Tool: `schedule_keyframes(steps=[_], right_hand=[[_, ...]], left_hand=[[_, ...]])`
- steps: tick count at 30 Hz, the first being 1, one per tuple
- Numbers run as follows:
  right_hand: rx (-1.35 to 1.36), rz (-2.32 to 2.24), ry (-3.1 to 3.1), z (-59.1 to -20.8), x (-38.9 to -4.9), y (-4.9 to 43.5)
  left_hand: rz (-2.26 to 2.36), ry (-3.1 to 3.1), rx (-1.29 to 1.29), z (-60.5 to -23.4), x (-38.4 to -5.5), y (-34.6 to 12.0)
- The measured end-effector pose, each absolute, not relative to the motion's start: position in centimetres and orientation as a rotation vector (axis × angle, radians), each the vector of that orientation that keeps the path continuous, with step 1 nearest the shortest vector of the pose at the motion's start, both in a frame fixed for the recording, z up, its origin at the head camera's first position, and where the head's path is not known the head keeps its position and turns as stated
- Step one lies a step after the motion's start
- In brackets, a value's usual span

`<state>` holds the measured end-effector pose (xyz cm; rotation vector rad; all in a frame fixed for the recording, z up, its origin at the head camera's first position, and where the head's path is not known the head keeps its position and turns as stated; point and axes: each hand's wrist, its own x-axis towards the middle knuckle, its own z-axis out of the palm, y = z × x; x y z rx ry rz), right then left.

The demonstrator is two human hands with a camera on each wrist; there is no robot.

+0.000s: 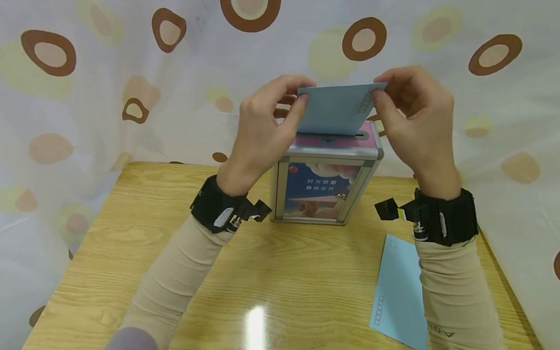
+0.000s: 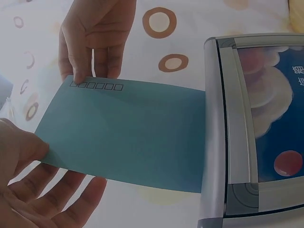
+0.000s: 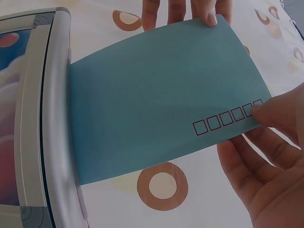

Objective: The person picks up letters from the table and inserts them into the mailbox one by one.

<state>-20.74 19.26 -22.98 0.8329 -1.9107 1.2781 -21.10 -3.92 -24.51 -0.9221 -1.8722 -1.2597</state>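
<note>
A light blue envelope [image 1: 336, 109] stands upright over the top of a mailbox [image 1: 325, 195], its lower edge at the slot [image 1: 361, 134]. How far it reaches inside is hidden. My left hand [image 1: 266, 124] pinches the upper left corner between thumb and fingers. At the opposite upper corner, my right hand [image 1: 419, 120] pinches the envelope beside its row of printed postcode squares [image 3: 228, 117]. The left wrist view shows the left thumb [image 2: 28, 145] on the near face, with the other fingers behind. Silver framing and a dark blue printed front mark the box.
A second blue envelope [image 1: 400, 291] lies flat on the wooden table [image 1: 151, 275], partly under my right forearm. The box front has a small lock [image 1: 341, 196]. A white sheet with brown ring patterns [image 1: 89, 125] hangs behind and at the sides.
</note>
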Motion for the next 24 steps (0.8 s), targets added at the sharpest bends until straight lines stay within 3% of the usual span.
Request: schedule_keyframes(steps=[24], right_hand=[[0.837,1.174,-1.988,-25.3,-19.0,19.8]], left_hand=[[-1.207,-1.871,-0.963,-27.0,-20.2,-4.1]])
